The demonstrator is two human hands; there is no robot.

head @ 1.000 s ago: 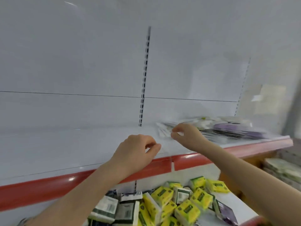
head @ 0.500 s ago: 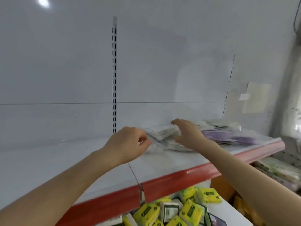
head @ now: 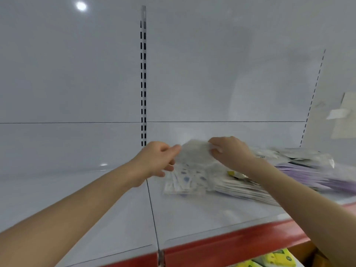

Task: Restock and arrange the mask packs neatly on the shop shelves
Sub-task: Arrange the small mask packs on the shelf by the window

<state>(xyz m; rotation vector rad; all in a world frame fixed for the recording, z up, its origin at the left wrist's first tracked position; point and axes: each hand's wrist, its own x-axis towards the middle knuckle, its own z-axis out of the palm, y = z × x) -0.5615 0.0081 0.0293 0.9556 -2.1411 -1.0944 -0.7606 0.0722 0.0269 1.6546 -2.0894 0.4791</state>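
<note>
A clear-wrapped mask pack [head: 194,160] with pale printed masks inside is tilted up off a pile of flat mask packs [head: 240,185] on the white shelf [head: 192,214]. My left hand [head: 156,160] pinches the pack's left top corner with curled fingers. At the pack's upper right edge my right hand [head: 229,151] grips it from above. Purple mask packs [head: 316,176] lie fanned out to the right of the pile, partly behind my right forearm.
The shelf has a red front edge [head: 231,247] and a seam down its middle. A slotted upright [head: 143,78] runs up the white back panel. Yellow tissue packs [head: 269,261] show on the lower shelf at the bottom right.
Both hands reached further in over the shelf. The right hand moved from resting on the pile to gripping one pack, and the left hand took its corner. The pack is tilted up.
</note>
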